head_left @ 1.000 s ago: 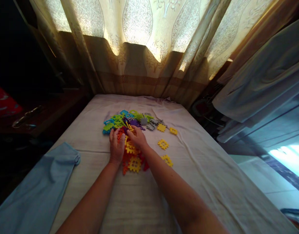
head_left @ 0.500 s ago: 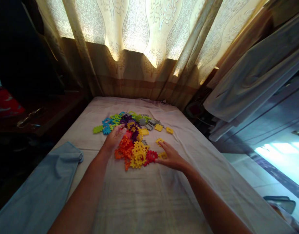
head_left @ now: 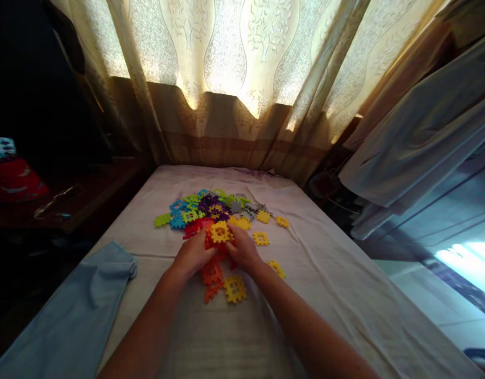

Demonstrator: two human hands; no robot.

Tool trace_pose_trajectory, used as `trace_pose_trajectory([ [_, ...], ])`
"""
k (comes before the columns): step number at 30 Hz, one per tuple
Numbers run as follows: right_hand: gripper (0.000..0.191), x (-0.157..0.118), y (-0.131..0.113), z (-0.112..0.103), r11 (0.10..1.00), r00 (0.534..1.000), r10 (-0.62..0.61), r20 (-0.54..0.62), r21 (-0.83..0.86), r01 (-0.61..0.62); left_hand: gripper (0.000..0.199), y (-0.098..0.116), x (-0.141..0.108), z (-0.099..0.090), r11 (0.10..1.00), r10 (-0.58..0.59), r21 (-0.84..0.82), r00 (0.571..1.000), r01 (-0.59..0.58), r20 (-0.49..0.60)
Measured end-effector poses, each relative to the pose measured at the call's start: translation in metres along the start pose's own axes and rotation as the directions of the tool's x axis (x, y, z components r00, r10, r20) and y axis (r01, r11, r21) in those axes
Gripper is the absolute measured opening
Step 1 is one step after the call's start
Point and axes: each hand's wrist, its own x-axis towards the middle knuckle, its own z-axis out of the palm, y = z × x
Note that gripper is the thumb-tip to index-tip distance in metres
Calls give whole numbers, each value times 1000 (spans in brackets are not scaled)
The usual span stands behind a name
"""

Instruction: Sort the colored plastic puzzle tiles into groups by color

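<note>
A bunch of notched, interlocking plastic tiles in red, orange and yellow is gathered between my two hands. My left hand (head_left: 194, 253) is closed against its left side, and my right hand (head_left: 244, 247) against its right, fingers partly hidden. A yellow tile (head_left: 220, 232) with a window pattern tops the bunch. Below it, orange tiles (head_left: 211, 275) and a yellow window tile (head_left: 235, 289) lie nearer to me. Just beyond sits a heap of blue, green, purple (head_left: 209, 202) and grey tiles, with red tiles (head_left: 195, 226) at its near edge.
Loose yellow tiles (head_left: 261, 239) lie to the right on the pale bedsheet (head_left: 305, 295). A folded blue cloth (head_left: 88, 295) rests at left. Patterned curtains (head_left: 226, 121) hang behind the bed; clothes (head_left: 408, 137) hang at right. A dark table with a red item (head_left: 17, 181) stands left.
My hands have come together from either side of the tiles and closed on the red, orange and yellow ones. A yellow tile and orange tiles now lie nearer to me.
</note>
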Motion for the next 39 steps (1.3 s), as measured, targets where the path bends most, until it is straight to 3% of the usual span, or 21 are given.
trace_pose_trajectory([
  [3, 56, 33, 5, -19, 999, 999, -43, 14, 22, 43, 75, -13, 9, -20, 999, -33, 29, 999, 33, -16],
  [5, 50, 57, 18, -38, 1000, 999, -31, 44, 6, 31, 62, -28, 23, -38, 996, -33, 81, 999, 33, 3],
  [7, 48, 81, 38, -55, 992, 997, 81, 5, -100, -80, 56, -46, 44, -56, 985, -74, 154, 997, 76, -16],
  [10, 48, 118, 72, -67, 912, 949, 312, -51, -264, -315, 60, -74, 87, -75, 953, -112, 265, 985, 144, -134],
  [12, 53, 140, 89, -65, 861, 912, 410, -15, -323, -392, 69, -88, 117, -79, 930, -230, 264, 965, 256, -125],
  [15, 59, 170, 97, -49, 843, 884, 458, 94, -361, -398, 77, -97, 153, -76, 916, -326, 235, 945, 325, -36],
  [19, 65, 202, 79, -17, 873, 882, 421, 212, -360, -330, 69, -82, 182, -64, 939, -306, 187, 950, 289, 67],
  [21, 68, 213, 65, -5, 896, 876, 387, 290, -342, -283, 63, -70, 189, -57, 950, -311, 26, 943, 310, 120],
  [25, 62, 217, 40, 3, 918, 843, 359, 400, -317, -240, 52, -51, 187, -47, 847, -353, -370, 924, 382, 145],
  [31, 41, 185, 2, -4, 954, 843, 288, 454, -209, -213, 48, -29, 160, -51, 594, -290, -658, 886, 463, 362],
  [34, 35, 164, -8, -12, 984, 874, 175, 453, -61, -165, 51, -22, 137, -59, 615, -267, -677, 914, 405, 305],
  [39, 44, 117, -17, -38, 993, 880, 10, 475, 97, -64, 66, -20, 80, -72, 702, -63, -665, 952, 256, 300],
])
